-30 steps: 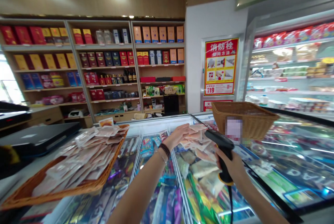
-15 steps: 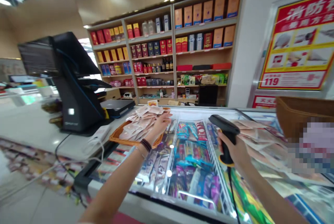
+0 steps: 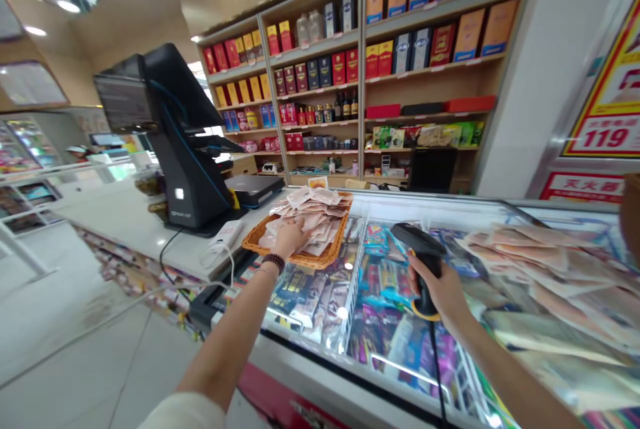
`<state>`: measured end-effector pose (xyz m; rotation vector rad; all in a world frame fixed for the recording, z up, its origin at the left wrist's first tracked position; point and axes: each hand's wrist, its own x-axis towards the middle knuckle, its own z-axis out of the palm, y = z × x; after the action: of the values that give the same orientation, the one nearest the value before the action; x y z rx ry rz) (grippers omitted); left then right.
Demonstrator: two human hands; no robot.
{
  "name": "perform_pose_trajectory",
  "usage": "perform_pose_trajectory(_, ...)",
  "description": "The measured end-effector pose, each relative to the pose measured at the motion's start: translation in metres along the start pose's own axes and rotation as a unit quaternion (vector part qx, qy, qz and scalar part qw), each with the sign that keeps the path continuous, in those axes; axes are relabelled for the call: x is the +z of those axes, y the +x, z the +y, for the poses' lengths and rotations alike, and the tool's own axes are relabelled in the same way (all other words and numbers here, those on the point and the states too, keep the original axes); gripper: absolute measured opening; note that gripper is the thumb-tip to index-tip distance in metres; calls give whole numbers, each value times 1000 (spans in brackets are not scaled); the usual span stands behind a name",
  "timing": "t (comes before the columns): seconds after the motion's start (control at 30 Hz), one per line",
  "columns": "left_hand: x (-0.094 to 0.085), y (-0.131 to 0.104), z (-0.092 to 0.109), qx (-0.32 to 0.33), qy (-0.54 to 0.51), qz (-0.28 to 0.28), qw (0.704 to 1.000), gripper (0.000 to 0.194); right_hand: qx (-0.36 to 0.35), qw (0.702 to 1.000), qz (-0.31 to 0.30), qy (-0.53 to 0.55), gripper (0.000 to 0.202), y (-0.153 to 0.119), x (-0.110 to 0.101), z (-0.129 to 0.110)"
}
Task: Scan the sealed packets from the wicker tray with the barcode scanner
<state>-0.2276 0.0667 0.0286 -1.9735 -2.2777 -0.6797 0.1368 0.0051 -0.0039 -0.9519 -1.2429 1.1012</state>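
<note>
My left hand (image 3: pixel 291 237), a beaded bracelet at its wrist, rests on the front of a heap of flat clear packets (image 3: pixel 320 206). Its fingers look stretched out over them, with the tips partly lost among the plastic. The packets fill a wicker basket (image 3: pixel 327 260) on the glass top of a chest freezer (image 3: pixel 295 342). Wrapped round the grip of a black barcode scanner (image 3: pixel 423 249) is my right hand (image 3: pixel 447 289). The scanner is held above the glass, head toward the upper left, its cable hanging down.
More flat packets (image 3: pixel 530 256) lie spread on the right of the freezer top. To the left, a till with screens (image 3: pixel 185 142) stands on the white counter (image 3: pixel 115 206), near a white power strip (image 3: pixel 226 234) with cables. Boxed goods fill shelves (image 3: pixel 360 82) behind.
My left hand has moved from above the basket's right side down and left onto the packets. The view has swung left; my right hand still grips the scanner.
</note>
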Motion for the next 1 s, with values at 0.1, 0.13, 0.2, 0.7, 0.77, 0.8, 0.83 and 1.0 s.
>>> perform_pose_trajectory(0.1, 1, -8, -3, 61, -30, -9, 998, 47, 12, 1000, 12, 11, 47, -2, -3, -2)
perform_pose_trajectory(0.13, 1, -10, -6, 78, -39, -8, 996, 47, 11, 1000, 11, 11, 47, -2, -4, -2)
perform_pose_trajectory(0.2, 3, -11, -10, 88, -55, -7, 995, 40, 3, 1000, 8, 10, 46, -2, -5, -1)
perform_pose_trajectory(0.7, -4, -13, 0, -53, -199, 42, 978, 14, -20, 1000, 4, 0, 46, -7, -9, 2)
perform_pose_trajectory(0.77, -5, -13, 6, -69, -283, 38, 956, 16, -19, 1000, 2, -3, 48, -7, -10, 3)
perform_pose_trajectory(0.8, -5, -12, 11, -68, -327, 47, 941, 18, -18, 1000, 3, -5, 49, -7, -10, 3)
perform_pose_trajectory(0.83, -4, -11, 18, -59, -371, 62, 925, 21, -17, 1000, 6, -9, 49, -8, -10, 2)
perform_pose_trajectory(1.0, 8, -7, 74, 14, -574, 74, 815, 40, -24, 999, 17, -21, 50, -10, -10, -1)
